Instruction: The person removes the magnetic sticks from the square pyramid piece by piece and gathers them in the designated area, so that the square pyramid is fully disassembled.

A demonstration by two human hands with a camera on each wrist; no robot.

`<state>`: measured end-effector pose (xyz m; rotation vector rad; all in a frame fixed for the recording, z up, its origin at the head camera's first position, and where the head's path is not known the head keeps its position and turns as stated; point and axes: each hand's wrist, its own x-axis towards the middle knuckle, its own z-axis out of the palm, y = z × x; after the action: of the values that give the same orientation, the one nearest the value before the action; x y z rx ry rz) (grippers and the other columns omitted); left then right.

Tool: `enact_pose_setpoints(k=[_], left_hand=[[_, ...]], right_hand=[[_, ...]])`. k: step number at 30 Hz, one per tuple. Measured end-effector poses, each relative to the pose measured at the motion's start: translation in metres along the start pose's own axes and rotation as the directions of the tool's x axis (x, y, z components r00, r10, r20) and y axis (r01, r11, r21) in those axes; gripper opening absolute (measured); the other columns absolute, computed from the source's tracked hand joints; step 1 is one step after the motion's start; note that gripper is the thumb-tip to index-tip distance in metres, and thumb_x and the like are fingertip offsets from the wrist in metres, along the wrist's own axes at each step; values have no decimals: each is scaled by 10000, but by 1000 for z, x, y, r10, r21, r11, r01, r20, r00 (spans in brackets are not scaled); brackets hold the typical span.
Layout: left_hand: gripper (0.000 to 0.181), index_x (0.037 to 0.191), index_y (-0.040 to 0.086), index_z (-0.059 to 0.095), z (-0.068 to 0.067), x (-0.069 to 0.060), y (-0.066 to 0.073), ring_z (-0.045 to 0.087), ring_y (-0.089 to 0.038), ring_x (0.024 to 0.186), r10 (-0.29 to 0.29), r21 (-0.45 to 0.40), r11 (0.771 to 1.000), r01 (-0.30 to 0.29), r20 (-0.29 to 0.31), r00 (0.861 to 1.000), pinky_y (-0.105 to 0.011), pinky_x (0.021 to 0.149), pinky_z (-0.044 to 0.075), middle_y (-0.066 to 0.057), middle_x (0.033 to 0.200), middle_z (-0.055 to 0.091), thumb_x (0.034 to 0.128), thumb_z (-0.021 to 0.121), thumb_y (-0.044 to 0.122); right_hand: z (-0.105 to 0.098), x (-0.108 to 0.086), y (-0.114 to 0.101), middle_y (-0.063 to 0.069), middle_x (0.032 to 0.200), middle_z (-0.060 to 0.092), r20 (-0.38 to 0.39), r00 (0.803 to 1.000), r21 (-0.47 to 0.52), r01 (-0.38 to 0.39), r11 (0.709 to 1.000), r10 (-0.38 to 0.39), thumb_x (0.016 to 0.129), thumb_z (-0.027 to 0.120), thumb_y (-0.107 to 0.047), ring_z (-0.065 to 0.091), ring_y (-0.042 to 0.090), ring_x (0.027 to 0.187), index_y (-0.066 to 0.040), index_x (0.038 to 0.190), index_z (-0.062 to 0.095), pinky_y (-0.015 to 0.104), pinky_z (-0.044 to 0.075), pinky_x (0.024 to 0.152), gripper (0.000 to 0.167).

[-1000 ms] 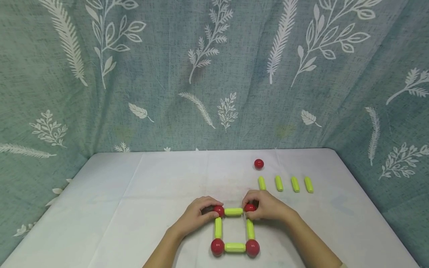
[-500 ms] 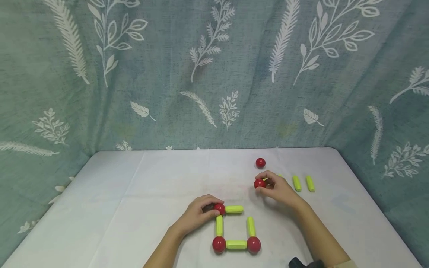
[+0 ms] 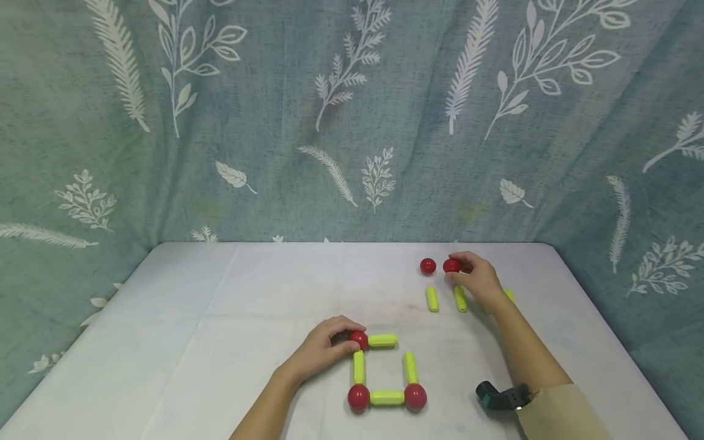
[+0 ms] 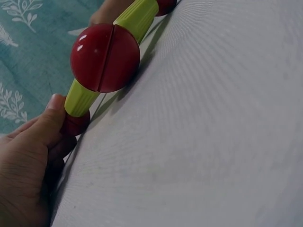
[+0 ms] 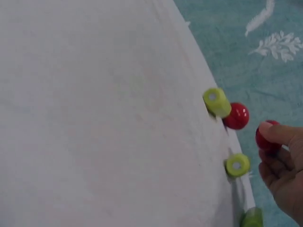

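Observation:
My left hand (image 3: 326,349) holds a red ball (image 3: 359,340) at the far left corner of a square-like frame. Two yellow-green rods meet that ball: a far rod (image 3: 382,340) and a left rod (image 3: 359,368). Two near corners carry red balls, a left one (image 3: 359,398) and a right one (image 3: 415,397), with a rod (image 3: 387,398) between them. From the right one a rod (image 3: 410,368) points away, its far end without a ball. My right hand (image 3: 480,281) pinches another red ball (image 5: 268,135) near the table's far edge.
A loose red ball (image 3: 428,266) lies left of my right hand. Loose rods (image 3: 432,299) form a row in front, some partly hidden by my right arm. A black wrist strap (image 3: 502,397) is near my sleeve. A leaf-patterned cloth (image 3: 275,122) hangs behind the table (image 3: 247,293).
My right hand has lifted the red ball off the frame's far right corner and carried it away and right, beside the loose ball. My left hand stays on its ball.

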<state>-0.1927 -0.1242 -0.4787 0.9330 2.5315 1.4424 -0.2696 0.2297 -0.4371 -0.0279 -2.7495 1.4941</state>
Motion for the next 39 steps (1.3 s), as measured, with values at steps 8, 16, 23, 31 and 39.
enact_pose_setpoints(k=[8,16,23,31,39], left_hand=[[324,1142,204,653,-1,0,2,571,-70,1040,-5,-10,1000,5,5,1000,-297,944,445,139,1080,641,855,673,353],[320,1141,216,652,-1,-1,5,570,-72,1046,-21,-13,1000,21,7,1000,-313,954,442,145,1081,640,856,672,361],[327,1139,185,658,-1,1,3,576,-73,1041,-7,-14,1000,7,3,1000,-303,951,445,133,1073,645,852,681,342],[343,1163,192,638,0,0,1,565,-72,1047,-56,-29,998,55,-25,998,-277,955,446,133,1094,626,862,663,354],[340,1199,188,616,2,0,1,556,-107,1065,-72,-14,997,71,-63,995,-299,969,442,89,1112,617,889,637,326]], right_hand=[[-10,26,15,228,1324,500,15,989,43,-149,988,148,863,684,-128,467,355,1210,-24,1346,478,451,400,1035,535],[-14,33,15,237,1303,512,91,985,5,-151,989,150,860,675,-98,479,356,1201,1,1326,492,439,429,1005,511],[-18,26,10,207,1356,479,82,981,-20,-176,984,178,850,689,-145,444,355,1242,-51,1373,446,468,401,1031,584],[-24,7,1,184,1430,417,84,991,-53,-97,994,101,863,675,-209,301,389,1339,-83,1390,432,578,269,1080,594],[-16,-21,-10,212,1288,548,48,986,-29,160,987,-159,845,707,-147,448,375,1226,5,1275,533,531,308,1069,489]])
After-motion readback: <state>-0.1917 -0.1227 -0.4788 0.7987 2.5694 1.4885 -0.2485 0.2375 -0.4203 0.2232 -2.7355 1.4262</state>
